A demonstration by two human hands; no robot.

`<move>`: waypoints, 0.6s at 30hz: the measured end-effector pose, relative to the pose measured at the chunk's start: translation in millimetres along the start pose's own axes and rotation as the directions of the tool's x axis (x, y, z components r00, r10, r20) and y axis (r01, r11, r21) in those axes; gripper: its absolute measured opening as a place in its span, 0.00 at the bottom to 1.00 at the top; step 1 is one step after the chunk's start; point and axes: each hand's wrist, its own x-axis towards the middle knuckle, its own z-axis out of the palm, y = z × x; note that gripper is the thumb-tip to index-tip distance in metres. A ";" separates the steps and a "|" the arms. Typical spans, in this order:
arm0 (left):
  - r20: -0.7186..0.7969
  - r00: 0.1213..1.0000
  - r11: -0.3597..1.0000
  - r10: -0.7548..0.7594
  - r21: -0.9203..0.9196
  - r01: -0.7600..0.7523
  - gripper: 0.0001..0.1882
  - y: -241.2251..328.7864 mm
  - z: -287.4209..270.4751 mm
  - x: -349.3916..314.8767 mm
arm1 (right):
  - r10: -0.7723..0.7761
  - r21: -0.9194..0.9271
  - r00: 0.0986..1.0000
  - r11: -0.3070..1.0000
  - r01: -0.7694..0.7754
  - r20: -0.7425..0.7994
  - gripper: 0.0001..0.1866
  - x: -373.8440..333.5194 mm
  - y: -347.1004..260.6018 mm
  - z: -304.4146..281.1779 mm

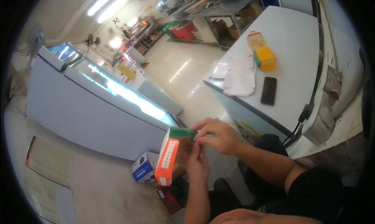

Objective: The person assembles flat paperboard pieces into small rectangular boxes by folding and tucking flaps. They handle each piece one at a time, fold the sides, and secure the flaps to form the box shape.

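Note:
A small carton (168,161) with an orange side and a green end panel is held out in front of me, tilted. My left hand (197,163) is closed on the carton from below and behind, its fingers partly hidden. With fingertips pinched together, my right hand (216,136) grips the edge of the green end, close to my left fingertips. To the right, on a white cabinet top, stands a yellow and green carton (266,59). An orange and white carton (256,40) lies behind it, and several flattened white carton blanks (239,81) lie beside it.
A dark phone (268,91) lies on the white cabinet top (291,40). On the left stands a long grey-white cabinet with a lit glass top (117,91). A blue and white box (145,168) sits low behind the held carton. Metal worktables (218,7) fill the back.

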 end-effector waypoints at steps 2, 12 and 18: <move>-0.025 1.000 1.000 0.009 -0.014 -0.010 0.13 1.3 -2.3 -0.4 | -0.046 -0.027 0.998 0.999 0.047 0.052 0.06 1.6 0.0 -1.0; 0.097 0.972 0.962 0.213 0.156 -0.226 0.17 14.2 7.3 -5.3 | -0.193 -0.077 0.979 0.977 0.197 0.057 0.07 1.9 6.9 -0.1; 0.089 0.978 0.966 0.188 0.163 -0.201 0.17 11.2 2.1 0.3 | -0.115 -0.072 0.992 0.990 0.119 0.052 0.06 1.7 9.0 0.2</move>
